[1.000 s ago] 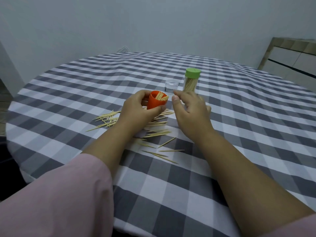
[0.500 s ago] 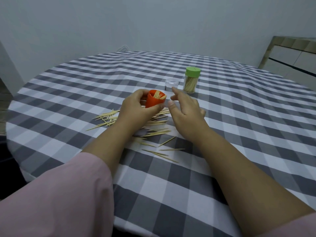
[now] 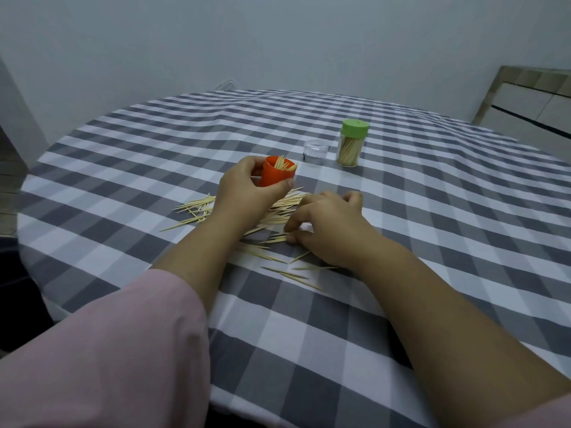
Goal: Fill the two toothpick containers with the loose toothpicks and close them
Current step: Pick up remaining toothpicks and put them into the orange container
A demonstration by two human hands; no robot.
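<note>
few toothpicks poke from tilted orange container.

We see a grey-and-white checked tablecloth, pale yellow-tan loose toothpicks, an orange container, a clear container with a light green lid, a pink sleeve and a grey-white wall.
</note>
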